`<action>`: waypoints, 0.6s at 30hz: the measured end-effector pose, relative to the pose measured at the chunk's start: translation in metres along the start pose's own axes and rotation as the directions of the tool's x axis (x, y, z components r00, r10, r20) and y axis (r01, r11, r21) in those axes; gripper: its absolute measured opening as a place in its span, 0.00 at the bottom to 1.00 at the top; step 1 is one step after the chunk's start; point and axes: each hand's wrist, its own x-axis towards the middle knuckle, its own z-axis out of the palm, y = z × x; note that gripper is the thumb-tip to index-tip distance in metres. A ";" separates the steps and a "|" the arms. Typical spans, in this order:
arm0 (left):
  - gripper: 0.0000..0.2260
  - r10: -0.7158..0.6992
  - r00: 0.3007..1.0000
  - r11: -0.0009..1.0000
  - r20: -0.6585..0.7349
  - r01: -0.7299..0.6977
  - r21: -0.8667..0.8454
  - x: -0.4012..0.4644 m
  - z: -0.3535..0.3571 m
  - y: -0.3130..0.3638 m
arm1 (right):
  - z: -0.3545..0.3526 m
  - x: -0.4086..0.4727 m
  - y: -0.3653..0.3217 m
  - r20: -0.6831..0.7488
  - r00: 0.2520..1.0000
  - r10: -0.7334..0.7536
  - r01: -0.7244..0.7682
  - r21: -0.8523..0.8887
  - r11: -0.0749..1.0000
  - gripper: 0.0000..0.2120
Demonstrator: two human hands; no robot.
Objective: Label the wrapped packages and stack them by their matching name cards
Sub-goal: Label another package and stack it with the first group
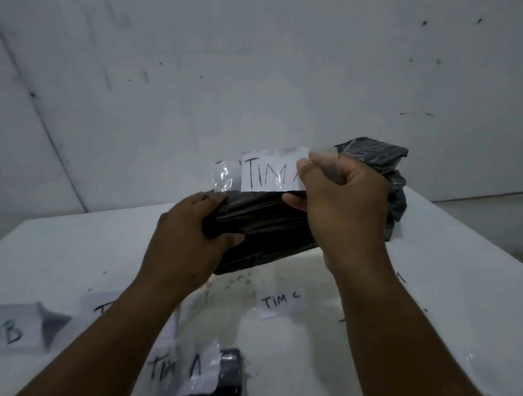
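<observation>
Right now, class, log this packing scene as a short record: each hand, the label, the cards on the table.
left hand: grips the black wrapped package, held above the table
right hand: pinches the taped paper label
label text: "TIM", last letter hidden
name card on table: "TIM", last letter unclear
near package: already labelled "TIM A"
back pile: black wrapped packages

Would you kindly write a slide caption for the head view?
Left hand grips a black wrapped package while the right hand holds a taped "TIM" label above it.
</observation>
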 end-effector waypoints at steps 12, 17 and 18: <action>0.31 0.030 0.998 0.998 0.049 -0.027 -0.063 -0.102 -0.009 0.031 | -0.046 -0.069 -0.022 -0.053 0.999 -0.004 -0.009 -0.244 0.970 0.07; 0.30 0.045 0.998 0.999 0.038 -0.044 -0.032 -0.120 -0.008 0.036 | -0.053 -0.087 -0.013 -0.011 1.000 0.014 -0.018 -0.530 0.848 0.07; 0.30 0.050 0.998 0.998 0.038 -0.049 -0.036 -0.123 -0.008 0.038 | -0.056 -0.088 -0.014 -0.020 0.999 0.037 -0.042 -0.531 0.846 0.08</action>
